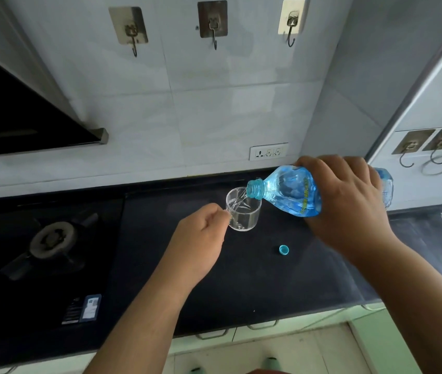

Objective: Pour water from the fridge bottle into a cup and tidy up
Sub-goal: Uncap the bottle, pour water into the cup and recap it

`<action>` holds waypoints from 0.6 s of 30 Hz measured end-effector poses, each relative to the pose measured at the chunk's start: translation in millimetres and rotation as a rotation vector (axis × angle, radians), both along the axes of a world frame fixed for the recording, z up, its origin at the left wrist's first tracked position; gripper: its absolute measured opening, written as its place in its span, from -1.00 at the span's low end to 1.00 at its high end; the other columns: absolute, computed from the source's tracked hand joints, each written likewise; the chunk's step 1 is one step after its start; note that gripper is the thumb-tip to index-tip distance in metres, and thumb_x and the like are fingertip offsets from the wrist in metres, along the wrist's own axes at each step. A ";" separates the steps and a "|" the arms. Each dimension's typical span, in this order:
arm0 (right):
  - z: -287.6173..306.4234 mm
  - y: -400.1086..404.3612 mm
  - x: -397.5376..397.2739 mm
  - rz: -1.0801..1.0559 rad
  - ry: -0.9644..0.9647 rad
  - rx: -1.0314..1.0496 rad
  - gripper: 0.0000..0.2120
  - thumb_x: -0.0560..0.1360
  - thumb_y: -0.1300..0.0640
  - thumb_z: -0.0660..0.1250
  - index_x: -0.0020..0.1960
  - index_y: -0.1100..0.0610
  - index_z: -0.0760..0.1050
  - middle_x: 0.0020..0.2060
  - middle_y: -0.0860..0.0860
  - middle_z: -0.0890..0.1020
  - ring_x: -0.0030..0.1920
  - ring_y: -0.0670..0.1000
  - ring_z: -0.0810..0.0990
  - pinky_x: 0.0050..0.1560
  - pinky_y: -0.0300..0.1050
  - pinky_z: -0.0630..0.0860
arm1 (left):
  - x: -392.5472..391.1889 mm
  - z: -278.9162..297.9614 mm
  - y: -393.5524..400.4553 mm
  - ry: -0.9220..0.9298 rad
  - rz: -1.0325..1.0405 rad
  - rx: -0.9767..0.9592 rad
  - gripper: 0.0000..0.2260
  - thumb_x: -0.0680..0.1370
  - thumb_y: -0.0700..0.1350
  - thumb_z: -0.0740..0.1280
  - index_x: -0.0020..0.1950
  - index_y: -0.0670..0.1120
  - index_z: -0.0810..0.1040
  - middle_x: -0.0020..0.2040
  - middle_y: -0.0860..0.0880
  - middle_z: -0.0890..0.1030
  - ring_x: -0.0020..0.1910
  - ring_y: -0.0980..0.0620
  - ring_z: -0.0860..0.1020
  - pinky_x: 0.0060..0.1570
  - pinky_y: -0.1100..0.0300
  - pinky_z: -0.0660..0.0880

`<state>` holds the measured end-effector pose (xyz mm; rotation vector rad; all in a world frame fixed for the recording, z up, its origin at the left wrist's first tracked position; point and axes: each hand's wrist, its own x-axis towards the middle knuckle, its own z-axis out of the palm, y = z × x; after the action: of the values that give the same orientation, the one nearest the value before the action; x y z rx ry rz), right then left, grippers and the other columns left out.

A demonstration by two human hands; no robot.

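The blue bottle [292, 193] was held tilted in the right hand [346, 203], the grip wrapped over its body, its open neck just above the rim of the clear cup [244, 211]. Water was seen falling into the cup, which stood on the dark worktop [241, 279]. The cup's near side was pinched by the left hand [201, 238], the grip narrow. The blue cap [284, 249] lay on the worktop, near the cup and between the two forearms. A gas burner [52, 240] was set to the left, a wall socket [268, 151] behind, and three hooks [213, 22] above on the tiled wall.
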<state>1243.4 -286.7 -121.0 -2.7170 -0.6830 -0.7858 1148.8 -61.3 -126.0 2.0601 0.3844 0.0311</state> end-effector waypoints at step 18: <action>-5.3 7.9 0.2 -0.038 0.024 0.025 -0.26 0.26 0.16 0.64 0.39 0.03 0.47 0.20 0.07 0.59 0.18 0.21 0.39 0.23 0.28 0.40 | 3.1 -5.9 16.2 0.004 0.025 -0.007 -0.63 0.68 0.05 0.19 -0.12 -0.24 0.43 -0.33 -0.04 0.44 -0.37 0.12 0.38 -0.39 0.23 0.31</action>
<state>1243.6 -278.8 -126.4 -2.7195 -0.6136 -0.7634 1151.9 -45.2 -131.9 2.0492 0.4117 0.0409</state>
